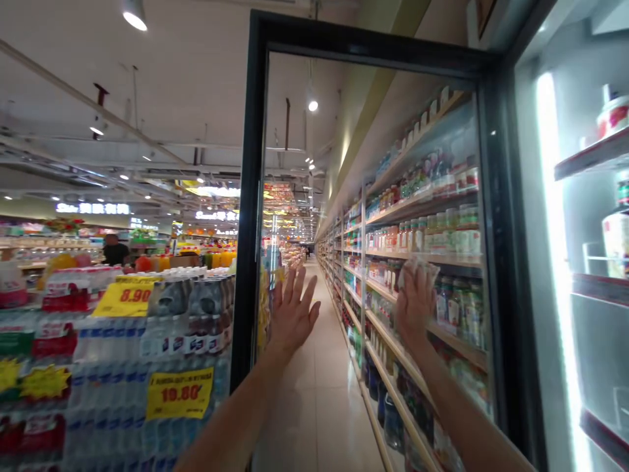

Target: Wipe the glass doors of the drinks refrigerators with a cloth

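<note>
A glass door (344, 85) with a black frame (249, 196) stands swung open in front of me. My left hand (295, 311) is raised flat at the left part of the pane, fingers spread, holding nothing. Over on the right side of the pane, my right hand (414, 308) presses a crumpled whitish cloth (430, 272) to the glass. The cloth shows around its fingertips and is partly hidden by the hand.
On the right is the lit cooler (555, 262) with bottles on its shelves (597, 288). Stacked packs of bottled drinks (108, 367) with yellow price signs (179, 393) rise at the left. Through the glass show a tiled aisle (314, 393) and long stocked shelves (393, 259). A person (116, 249) is far left.
</note>
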Motion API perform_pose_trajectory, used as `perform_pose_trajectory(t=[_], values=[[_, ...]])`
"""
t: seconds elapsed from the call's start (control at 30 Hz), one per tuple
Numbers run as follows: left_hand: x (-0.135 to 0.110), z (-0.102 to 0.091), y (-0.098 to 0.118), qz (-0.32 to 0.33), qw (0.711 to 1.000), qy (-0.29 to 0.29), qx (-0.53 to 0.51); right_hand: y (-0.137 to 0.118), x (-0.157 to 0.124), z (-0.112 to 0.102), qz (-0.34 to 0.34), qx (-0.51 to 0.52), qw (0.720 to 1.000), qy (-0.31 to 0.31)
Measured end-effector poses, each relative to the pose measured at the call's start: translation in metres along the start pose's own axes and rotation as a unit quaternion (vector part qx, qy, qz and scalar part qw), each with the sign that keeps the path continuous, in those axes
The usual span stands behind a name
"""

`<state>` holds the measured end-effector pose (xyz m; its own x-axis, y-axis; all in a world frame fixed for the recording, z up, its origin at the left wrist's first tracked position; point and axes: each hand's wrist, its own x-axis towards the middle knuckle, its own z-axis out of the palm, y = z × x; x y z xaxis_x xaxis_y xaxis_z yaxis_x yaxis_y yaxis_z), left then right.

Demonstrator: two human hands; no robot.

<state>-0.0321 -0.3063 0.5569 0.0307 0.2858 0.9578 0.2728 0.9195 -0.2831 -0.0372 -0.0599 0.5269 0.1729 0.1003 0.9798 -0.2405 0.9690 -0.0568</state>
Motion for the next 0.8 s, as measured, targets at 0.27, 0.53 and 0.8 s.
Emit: perform_pose_trajectory(t=[0.27,0.53,0.8], values=[[-0.002,0.005,-0.002,0.005,1.0,0.009,0.005,-0.009,-0.006,0.002,-0.109,0.021,0.992,-0.055],[-0.002,0.007,-0.004,0.009,1.0,0.017,-0.004,-0.016,-0.025,-0.002,-0.255,0.078,0.952,-0.149],[-0.002,0.005,-0.008,0.029,0.999,0.024,-0.014,-0.024,-0.014,0.003,-0.22,0.065,0.965,-0.126]])
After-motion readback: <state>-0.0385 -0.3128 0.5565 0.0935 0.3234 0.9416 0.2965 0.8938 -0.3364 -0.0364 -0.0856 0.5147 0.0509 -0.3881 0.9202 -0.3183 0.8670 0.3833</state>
